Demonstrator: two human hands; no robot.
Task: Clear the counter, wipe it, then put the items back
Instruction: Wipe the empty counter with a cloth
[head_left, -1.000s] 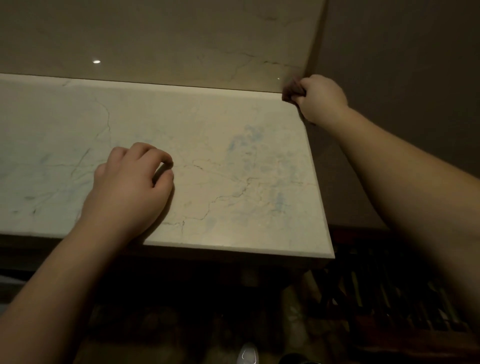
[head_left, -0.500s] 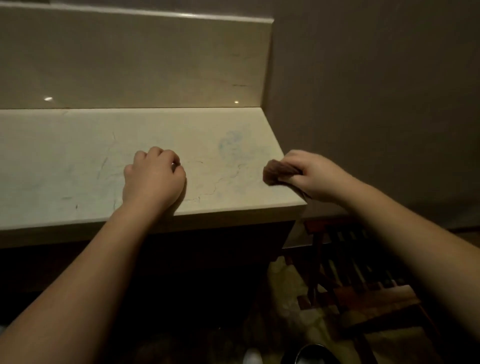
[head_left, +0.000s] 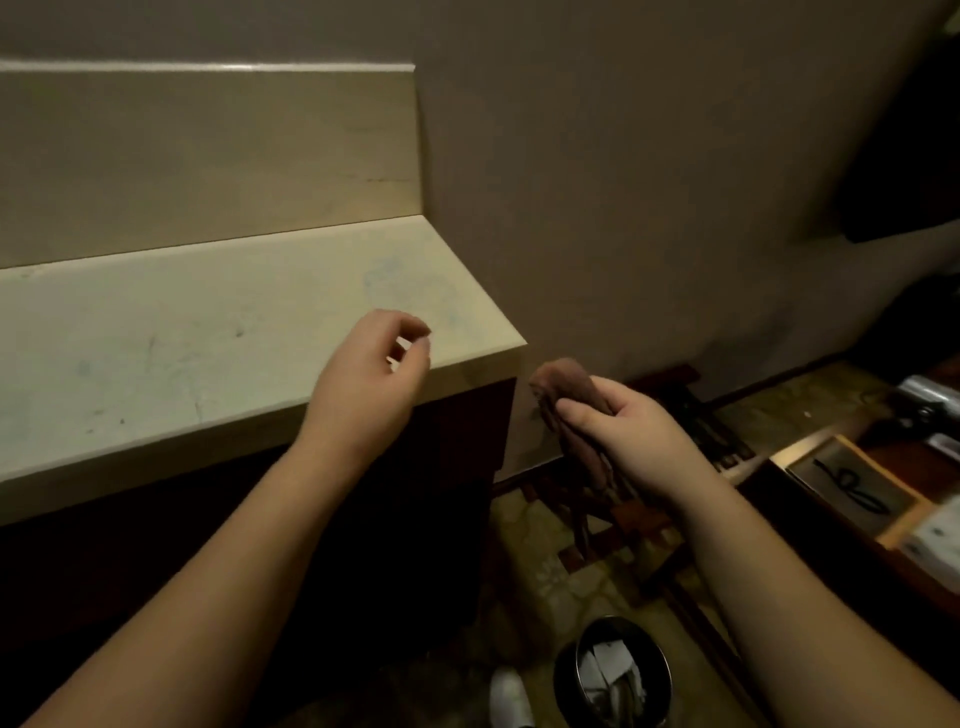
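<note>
Wiping looks done: my right hand (head_left: 631, 434) just pulled the bunched brown cloth (head_left: 566, 395) off the pale marble counter (head_left: 208, 353), my left hand (head_left: 371, 371) lifted, loosely curled and empty; items go back next.

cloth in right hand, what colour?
Brown, dim light; cloth held by right hand, head view.

I see my left hand (head_left: 371, 371) at about ten o'clock from the middle of the view, back of the hand up, fingers loosely curled with thumb and forefinger almost meeting, nothing in it. Its bare forearm runs down toward seven o'clock. My right hand (head_left: 628, 431) sits at about three o'clock from the left one, fingers closed round a brown cloth (head_left: 569, 397), thumb pressed along the top. That bare forearm runs off toward five o'clock. The two hands are apart, not touching.
</note>
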